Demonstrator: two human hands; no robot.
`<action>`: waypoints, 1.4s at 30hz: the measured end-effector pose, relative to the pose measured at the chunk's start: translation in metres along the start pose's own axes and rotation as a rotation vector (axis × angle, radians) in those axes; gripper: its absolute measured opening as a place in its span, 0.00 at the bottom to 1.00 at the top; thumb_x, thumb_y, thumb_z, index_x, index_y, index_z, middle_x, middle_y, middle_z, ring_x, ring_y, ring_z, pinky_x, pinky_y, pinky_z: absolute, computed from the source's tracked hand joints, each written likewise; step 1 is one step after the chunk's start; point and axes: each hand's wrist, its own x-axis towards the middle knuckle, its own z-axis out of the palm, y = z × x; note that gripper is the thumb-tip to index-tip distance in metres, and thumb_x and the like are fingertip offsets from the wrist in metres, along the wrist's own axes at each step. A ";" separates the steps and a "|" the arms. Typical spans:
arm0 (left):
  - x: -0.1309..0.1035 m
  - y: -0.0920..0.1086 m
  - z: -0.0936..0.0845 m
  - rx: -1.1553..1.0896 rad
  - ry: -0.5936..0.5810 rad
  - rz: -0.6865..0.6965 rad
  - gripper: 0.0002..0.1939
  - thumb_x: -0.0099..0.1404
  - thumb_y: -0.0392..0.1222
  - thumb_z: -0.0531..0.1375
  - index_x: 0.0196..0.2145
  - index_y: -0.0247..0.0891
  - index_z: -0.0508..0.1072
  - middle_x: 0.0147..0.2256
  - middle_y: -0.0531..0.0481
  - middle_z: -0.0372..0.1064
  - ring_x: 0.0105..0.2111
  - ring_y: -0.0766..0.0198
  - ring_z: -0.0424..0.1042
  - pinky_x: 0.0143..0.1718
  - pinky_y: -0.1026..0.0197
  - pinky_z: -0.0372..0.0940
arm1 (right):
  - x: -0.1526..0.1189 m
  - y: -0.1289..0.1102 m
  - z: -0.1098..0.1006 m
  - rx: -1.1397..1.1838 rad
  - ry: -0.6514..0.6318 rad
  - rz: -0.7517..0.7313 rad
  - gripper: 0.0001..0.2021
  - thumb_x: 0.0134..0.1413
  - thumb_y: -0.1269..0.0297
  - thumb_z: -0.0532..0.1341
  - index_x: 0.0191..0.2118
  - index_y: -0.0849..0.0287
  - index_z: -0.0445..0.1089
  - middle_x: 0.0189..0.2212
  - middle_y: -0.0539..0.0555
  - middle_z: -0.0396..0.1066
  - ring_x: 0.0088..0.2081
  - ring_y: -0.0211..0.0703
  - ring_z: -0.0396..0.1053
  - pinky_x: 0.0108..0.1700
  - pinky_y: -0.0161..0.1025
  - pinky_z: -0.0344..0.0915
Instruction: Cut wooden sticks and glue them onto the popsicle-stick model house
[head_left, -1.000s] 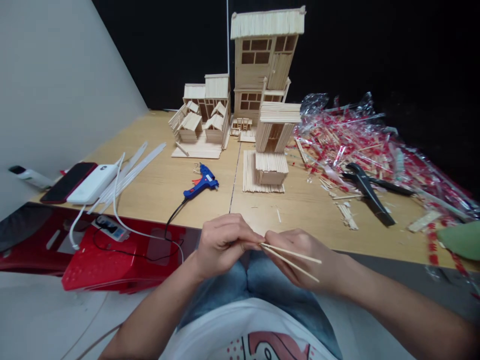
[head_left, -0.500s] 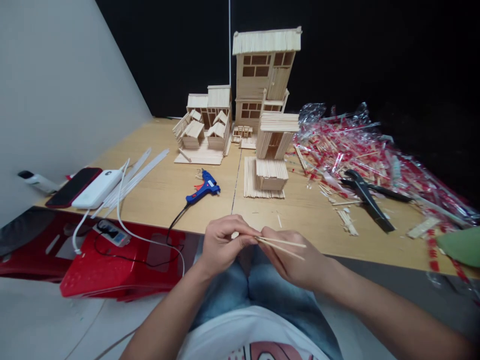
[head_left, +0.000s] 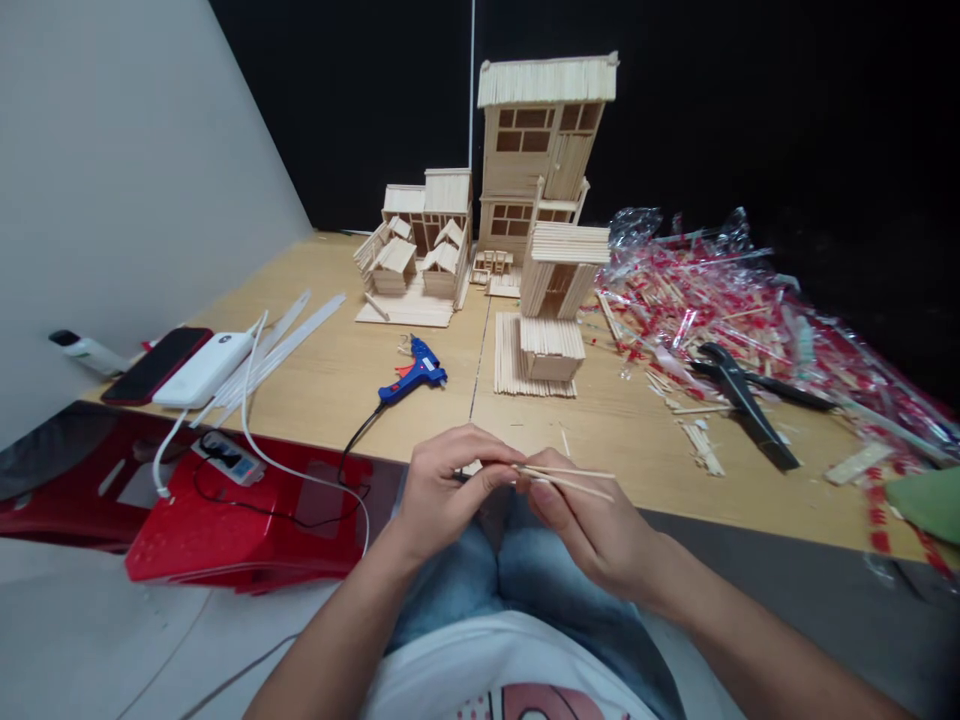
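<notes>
Two thin wooden sticks (head_left: 574,478) lie between my hands at the table's front edge, above my lap. My left hand (head_left: 454,485) is closed, its thumb and fingers pinching the sticks' left ends. Fingers curled, my right hand (head_left: 585,515) meets the left fingertips and touches the sticks, whose free ends point right over it. Beyond the hands stands a small stick-built model (head_left: 551,350) with a slatted base. A blue glue gun (head_left: 414,372) lies on its side to the left of that model.
Taller stick house (head_left: 525,150) and a smaller stick building (head_left: 412,250) stand behind. Red-and-clear wrappers with sticks (head_left: 712,290) cover the right side, near a black tool (head_left: 750,410). At left are a phone (head_left: 157,365), white power bank (head_left: 202,370), glue sticks (head_left: 292,340) and a red stool (head_left: 247,530).
The view has shifted slightly, so the table's contents appear further right. The right hand's thumb has come into view beside the sticks, whose free ends sit a little higher and closer to level.
</notes>
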 end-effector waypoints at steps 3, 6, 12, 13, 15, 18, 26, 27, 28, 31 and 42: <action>0.001 0.000 -0.001 -0.020 -0.024 0.016 0.03 0.63 0.36 0.65 0.34 0.36 0.80 0.30 0.45 0.79 0.31 0.63 0.76 0.34 0.60 0.70 | 0.000 0.000 -0.001 0.007 0.029 -0.012 0.14 0.71 0.69 0.47 0.32 0.57 0.62 0.25 0.49 0.63 0.28 0.37 0.62 0.32 0.35 0.61; 0.004 0.002 -0.004 -0.008 -0.068 0.012 0.03 0.62 0.36 0.65 0.34 0.36 0.80 0.30 0.45 0.79 0.31 0.63 0.76 0.34 0.61 0.69 | 0.000 0.002 -0.001 -0.002 0.060 -0.022 0.14 0.70 0.70 0.48 0.31 0.58 0.63 0.25 0.49 0.64 0.28 0.37 0.63 0.32 0.35 0.61; 0.004 0.007 -0.005 0.075 -0.125 0.033 0.04 0.64 0.34 0.64 0.35 0.34 0.80 0.29 0.46 0.78 0.29 0.65 0.75 0.32 0.64 0.68 | -0.005 0.009 0.000 -0.093 0.051 -0.029 0.14 0.69 0.69 0.49 0.32 0.58 0.65 0.26 0.51 0.68 0.28 0.38 0.65 0.30 0.34 0.61; 0.003 0.008 -0.004 0.087 -0.108 0.042 0.03 0.64 0.34 0.64 0.35 0.34 0.80 0.29 0.46 0.78 0.28 0.65 0.74 0.31 0.64 0.67 | -0.006 0.010 0.000 -0.128 0.049 -0.043 0.13 0.69 0.69 0.49 0.33 0.58 0.66 0.27 0.52 0.69 0.28 0.38 0.66 0.31 0.34 0.62; 0.000 0.008 -0.001 0.102 -0.056 0.059 0.03 0.63 0.34 0.64 0.33 0.35 0.79 0.27 0.47 0.77 0.26 0.66 0.73 0.30 0.64 0.66 | -0.005 0.011 0.000 -0.209 0.064 -0.086 0.13 0.68 0.70 0.49 0.34 0.59 0.67 0.28 0.53 0.72 0.29 0.39 0.68 0.31 0.35 0.63; -0.004 0.009 0.004 0.121 0.019 0.086 0.03 0.63 0.34 0.63 0.32 0.36 0.78 0.26 0.48 0.76 0.25 0.66 0.71 0.29 0.63 0.65 | -0.001 0.011 -0.001 -0.318 0.110 -0.149 0.12 0.67 0.71 0.49 0.34 0.58 0.67 0.27 0.54 0.74 0.28 0.39 0.70 0.30 0.35 0.63; -0.007 0.012 0.009 0.168 0.094 0.115 0.04 0.63 0.31 0.63 0.34 0.36 0.78 0.28 0.48 0.78 0.27 0.65 0.72 0.30 0.62 0.65 | 0.004 0.010 -0.004 -0.412 0.138 -0.201 0.13 0.66 0.73 0.49 0.31 0.58 0.66 0.26 0.55 0.74 0.27 0.40 0.70 0.30 0.35 0.63; -0.007 0.012 0.009 0.170 0.097 0.122 0.04 0.62 0.31 0.64 0.34 0.36 0.78 0.28 0.48 0.78 0.27 0.65 0.72 0.30 0.62 0.65 | 0.004 0.010 -0.004 -0.415 0.139 -0.202 0.13 0.66 0.73 0.49 0.31 0.58 0.66 0.26 0.55 0.74 0.27 0.40 0.70 0.30 0.35 0.62; -0.007 0.011 0.009 0.171 0.099 0.129 0.04 0.62 0.30 0.64 0.34 0.36 0.78 0.28 0.48 0.78 0.27 0.65 0.72 0.30 0.62 0.65 | 0.004 0.010 -0.004 -0.416 0.141 -0.204 0.13 0.66 0.73 0.49 0.31 0.58 0.66 0.26 0.54 0.74 0.27 0.40 0.70 0.30 0.35 0.62; -0.007 0.011 0.010 0.170 0.102 0.147 0.04 0.62 0.30 0.64 0.34 0.36 0.78 0.28 0.48 0.78 0.27 0.65 0.72 0.31 0.62 0.66 | 0.003 0.010 -0.004 -0.411 0.143 -0.207 0.12 0.66 0.73 0.49 0.32 0.58 0.66 0.26 0.55 0.74 0.27 0.40 0.70 0.30 0.35 0.62; -0.006 0.009 0.010 0.174 0.093 0.133 0.05 0.62 0.29 0.63 0.34 0.36 0.77 0.28 0.49 0.77 0.27 0.66 0.71 0.30 0.63 0.65 | 0.003 0.012 -0.003 -0.421 0.174 -0.218 0.11 0.65 0.74 0.51 0.33 0.60 0.67 0.27 0.55 0.75 0.28 0.40 0.71 0.32 0.35 0.63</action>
